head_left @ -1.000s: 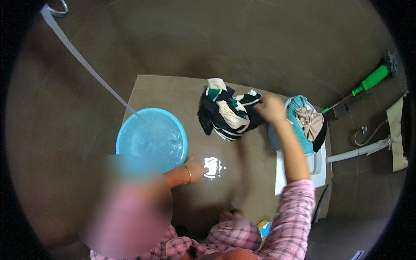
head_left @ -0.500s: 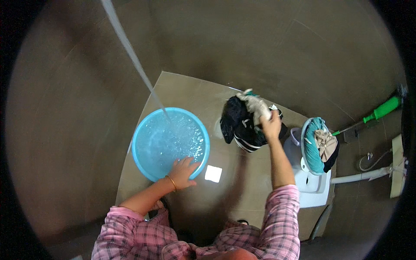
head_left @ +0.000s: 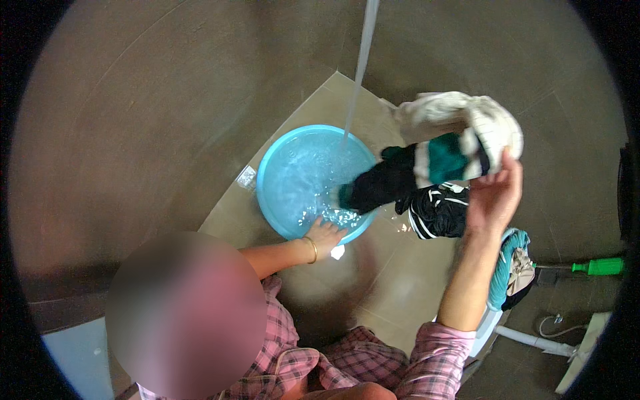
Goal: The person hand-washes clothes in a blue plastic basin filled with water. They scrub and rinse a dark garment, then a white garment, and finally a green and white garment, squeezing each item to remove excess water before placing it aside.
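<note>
Lifting a garment over the basin

Right hand [head_left: 495, 197] grips a striped garment [head_left: 440, 157] at upper right; left hand [head_left: 325, 235] lies open on the blue basin [head_left: 280, 200] rim.

The single head view looks steeply down, close over the blue basin [head_left: 313, 180] and tiled floor [head_left: 393, 287].

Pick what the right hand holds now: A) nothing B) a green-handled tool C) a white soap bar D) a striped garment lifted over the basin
D: the right hand grips a cream, teal and black striped garment raised in the air, its dark end hanging over the blue basin, while the left hand rests at the basin's near rim.
</note>
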A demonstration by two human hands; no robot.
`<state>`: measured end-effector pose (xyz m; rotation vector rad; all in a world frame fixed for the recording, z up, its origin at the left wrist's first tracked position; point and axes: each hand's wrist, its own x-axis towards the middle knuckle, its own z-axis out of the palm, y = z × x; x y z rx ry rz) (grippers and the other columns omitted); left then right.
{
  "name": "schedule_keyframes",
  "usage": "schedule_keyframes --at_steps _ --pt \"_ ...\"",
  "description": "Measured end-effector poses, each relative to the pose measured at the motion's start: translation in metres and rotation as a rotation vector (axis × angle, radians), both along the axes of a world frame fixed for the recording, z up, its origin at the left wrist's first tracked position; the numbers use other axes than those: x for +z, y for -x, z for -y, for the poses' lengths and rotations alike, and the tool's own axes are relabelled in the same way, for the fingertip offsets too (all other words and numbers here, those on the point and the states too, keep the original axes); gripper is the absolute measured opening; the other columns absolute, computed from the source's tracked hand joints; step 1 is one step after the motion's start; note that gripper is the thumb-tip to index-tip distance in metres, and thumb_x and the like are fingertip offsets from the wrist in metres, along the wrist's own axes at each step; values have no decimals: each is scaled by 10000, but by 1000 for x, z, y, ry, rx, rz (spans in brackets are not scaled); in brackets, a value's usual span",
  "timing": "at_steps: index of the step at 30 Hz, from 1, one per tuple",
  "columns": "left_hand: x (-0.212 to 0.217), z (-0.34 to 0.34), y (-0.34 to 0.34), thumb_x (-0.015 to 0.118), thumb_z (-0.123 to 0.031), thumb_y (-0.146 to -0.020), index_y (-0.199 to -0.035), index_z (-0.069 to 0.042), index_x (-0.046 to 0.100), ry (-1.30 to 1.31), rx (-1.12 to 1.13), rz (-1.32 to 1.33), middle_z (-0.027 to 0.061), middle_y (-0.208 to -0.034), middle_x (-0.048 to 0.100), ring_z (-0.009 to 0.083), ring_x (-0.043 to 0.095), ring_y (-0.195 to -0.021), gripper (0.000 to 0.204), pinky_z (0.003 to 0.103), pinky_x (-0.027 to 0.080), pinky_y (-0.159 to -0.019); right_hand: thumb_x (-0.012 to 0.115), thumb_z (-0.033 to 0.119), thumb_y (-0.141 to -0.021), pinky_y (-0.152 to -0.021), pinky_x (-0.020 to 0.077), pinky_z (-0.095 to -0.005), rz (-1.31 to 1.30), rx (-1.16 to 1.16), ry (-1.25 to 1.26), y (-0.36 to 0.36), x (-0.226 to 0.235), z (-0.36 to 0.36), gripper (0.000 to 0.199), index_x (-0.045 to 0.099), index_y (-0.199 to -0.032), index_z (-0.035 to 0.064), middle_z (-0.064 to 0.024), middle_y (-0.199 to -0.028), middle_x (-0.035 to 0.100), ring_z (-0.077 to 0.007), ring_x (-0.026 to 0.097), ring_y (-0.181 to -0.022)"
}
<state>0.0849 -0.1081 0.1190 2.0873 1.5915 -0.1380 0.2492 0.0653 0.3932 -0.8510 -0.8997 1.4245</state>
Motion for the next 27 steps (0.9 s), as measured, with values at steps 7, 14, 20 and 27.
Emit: schedule_keyframes --at_steps 7,14,20,27 --pt "-9 10 20 654 -423 -768 -1340 -146 429 12 61 -5 134 -1261 515 289 453 -1203 675 556 224 -1046 587 40 -774 -774 460 -317 801 383 -384 53 -142 16 147 549 -916 46 -84 -949 612 -208 594 -859" --pt "19 -3 72 683 -370 -737 -1224 -112 513 65 350 232 129 -1105 591 305 555 -1037 576 432 427 -875 675 202 -772 -896 461 -400 1409 477 -613 73 -191 38 435 560 -1185 129 -202 -1272 496 -352 526 -1124" --pt "1 -29 91 681 -220 -761 -1303 -126 452 -206 749 293 136 -1294 437 340 452 -1173 596 474 368 -964 682 379 -761 -983 408 -424 1866 646 -359 120 -278 83 713 386 -1390 222 -262 -1451 251 -428 441 -1215" --pt "-84 -63 100 504 -337 -870 -1371 -133 390 163 606 -78 131 -1466 284 358 316 -1312 552 514 289 -1044 469 594 -826 -965 424 -403 1655 867 144 130 -347 93 797 301 -1413 82 -173 -1272 536 -314 518 -1177"
